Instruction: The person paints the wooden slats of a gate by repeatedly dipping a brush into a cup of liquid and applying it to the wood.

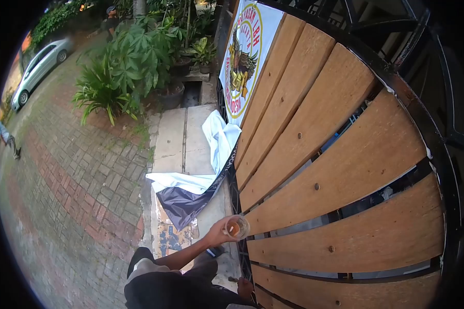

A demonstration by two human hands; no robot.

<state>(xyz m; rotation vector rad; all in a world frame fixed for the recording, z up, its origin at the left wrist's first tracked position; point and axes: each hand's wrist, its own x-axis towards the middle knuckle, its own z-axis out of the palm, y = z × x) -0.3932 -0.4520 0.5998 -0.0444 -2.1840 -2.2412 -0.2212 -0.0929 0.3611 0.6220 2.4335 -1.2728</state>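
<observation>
One cup: clear plastic cup (237, 226) of amber drink, raised beside the wooden gate (335, 154).
Left hand (217, 232): fingers wrapped round the cup.
Right hand (245, 287): low by the gate, grip unclear.
Progress: drink partly gone, some left.

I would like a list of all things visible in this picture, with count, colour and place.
gate: one, brown wood planks in black frame, right side
banner: one, white with yellow and red emblem, hanging on the gate, lower part fallen on the ground
plants: several, green, some in pots, top centre
car: one, silver, top left
pavement: reddish brick, left
glass: one, clear, brownish content, bottom centre by the gate
left hand: holds the glass
right hand: low at the gate, grip unclear
</observation>
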